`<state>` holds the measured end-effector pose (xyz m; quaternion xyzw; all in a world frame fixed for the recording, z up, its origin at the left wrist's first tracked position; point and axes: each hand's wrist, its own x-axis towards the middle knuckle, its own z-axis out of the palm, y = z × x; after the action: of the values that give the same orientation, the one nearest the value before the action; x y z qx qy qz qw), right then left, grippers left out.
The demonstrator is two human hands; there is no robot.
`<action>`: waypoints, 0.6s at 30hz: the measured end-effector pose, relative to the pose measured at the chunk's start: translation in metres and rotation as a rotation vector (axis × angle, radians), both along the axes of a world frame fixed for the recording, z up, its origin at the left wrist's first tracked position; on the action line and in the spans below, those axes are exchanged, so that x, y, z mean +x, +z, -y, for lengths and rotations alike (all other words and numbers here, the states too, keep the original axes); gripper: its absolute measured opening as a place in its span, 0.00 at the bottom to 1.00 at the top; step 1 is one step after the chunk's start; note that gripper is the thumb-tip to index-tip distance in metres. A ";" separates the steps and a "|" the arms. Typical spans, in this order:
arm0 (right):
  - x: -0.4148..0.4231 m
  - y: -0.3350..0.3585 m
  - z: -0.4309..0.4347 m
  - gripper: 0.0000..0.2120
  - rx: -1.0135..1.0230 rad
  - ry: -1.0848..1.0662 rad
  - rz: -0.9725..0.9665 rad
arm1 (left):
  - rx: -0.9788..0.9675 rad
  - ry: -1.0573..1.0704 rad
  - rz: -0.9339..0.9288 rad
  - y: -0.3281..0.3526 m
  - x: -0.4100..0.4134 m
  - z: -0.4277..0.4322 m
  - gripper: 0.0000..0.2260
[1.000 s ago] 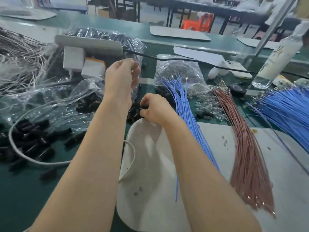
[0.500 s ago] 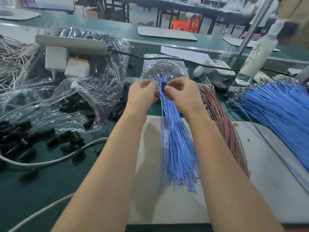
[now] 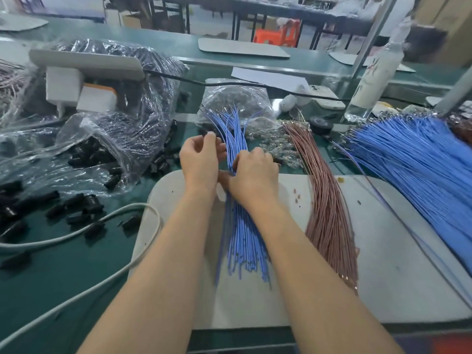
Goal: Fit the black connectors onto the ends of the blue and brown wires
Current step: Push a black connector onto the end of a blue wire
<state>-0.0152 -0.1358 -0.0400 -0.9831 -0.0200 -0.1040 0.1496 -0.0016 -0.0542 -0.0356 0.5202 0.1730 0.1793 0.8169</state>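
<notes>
Right hand (image 3: 255,175) lowered to pad (image 3: 332,251) edge, grasping blue wires (image 3: 245,241), left hand (image 3: 200,159) beside, grip unclear

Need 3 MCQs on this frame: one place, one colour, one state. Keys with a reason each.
1. Where does the smaller bundle of thin blue wires lie?
A) on the pale flat board, left of the bundle of thin brown wires
B) inside a plastic bag
C) on a stool

2. What colour is the thick cable looping over the green table?
A) red
B) white
C) yellow

3. The brown wires are:
A) hanging from a hook
B) coiled in a bag
C) lying straight on the board, untouched

Key:
1 A: the board shows beneath and around both bundles.
2 B: the cable reads plainly white against the green.
3 C: the left hand and right hand are both at the blue wires, apart from the brown ones.
</notes>
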 end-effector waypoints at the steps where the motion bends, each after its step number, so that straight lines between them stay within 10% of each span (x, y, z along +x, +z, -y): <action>1: 0.001 0.000 -0.001 0.18 -0.009 -0.007 0.017 | 0.017 -0.008 -0.005 0.000 0.000 0.001 0.04; 11: 0.011 0.014 0.015 0.11 0.391 -0.017 -0.125 | 0.046 -0.089 -0.028 0.000 0.005 -0.002 0.03; 18: 0.011 0.023 0.035 0.08 1.340 0.007 -0.279 | 0.053 -0.138 -0.052 -0.004 0.010 -0.002 0.02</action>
<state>-0.0045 -0.1710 -0.0171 -0.6825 0.0650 0.0342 0.7272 0.0081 -0.0522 -0.0399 0.5566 0.1530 0.1137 0.8086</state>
